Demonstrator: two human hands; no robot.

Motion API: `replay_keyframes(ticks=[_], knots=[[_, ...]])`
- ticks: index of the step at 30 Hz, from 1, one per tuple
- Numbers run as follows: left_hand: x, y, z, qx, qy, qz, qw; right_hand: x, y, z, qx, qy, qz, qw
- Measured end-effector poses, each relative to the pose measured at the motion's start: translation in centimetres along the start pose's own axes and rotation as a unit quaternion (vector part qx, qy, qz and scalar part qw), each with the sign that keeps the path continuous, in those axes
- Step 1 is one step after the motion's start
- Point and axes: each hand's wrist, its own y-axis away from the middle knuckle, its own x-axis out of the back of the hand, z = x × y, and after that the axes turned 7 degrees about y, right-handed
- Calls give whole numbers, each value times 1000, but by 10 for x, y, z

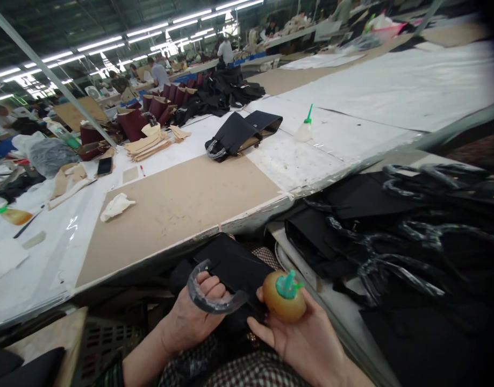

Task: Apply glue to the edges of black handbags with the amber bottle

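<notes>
My left hand (190, 317) is closed, its fingers curled through the plastic-wrapped handle (230, 307) of a black handbag. The dark body of the handbag (234, 263) lies across my lap, over checked cloth. In my right hand (307, 344) rests a squeeze glue bottle (281, 303) of amber colour with a green nozzle cap, its nozzle tilted up toward me. Fingers and thumb cup the bottle from below, beside the bag. Part of the bag is hidden behind both hands.
A brown board (178, 209) covers the near table, with a crumpled tissue (116, 207) on it. Beyond stand another black bag (234, 134) and a white glue bottle (305, 129). Several wrapped-handle bags (376, 231) crowd the right side. People work far back.
</notes>
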Motion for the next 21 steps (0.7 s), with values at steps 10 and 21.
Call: replay_keyframes(ticks=[10,21], knots=[[114,-9,2,122,-8,124,985,-38,3,-29,-15,77,-160,984],[101,-49,19,259,146,8,955,-23,8,-9,-27,86,-113,990]])
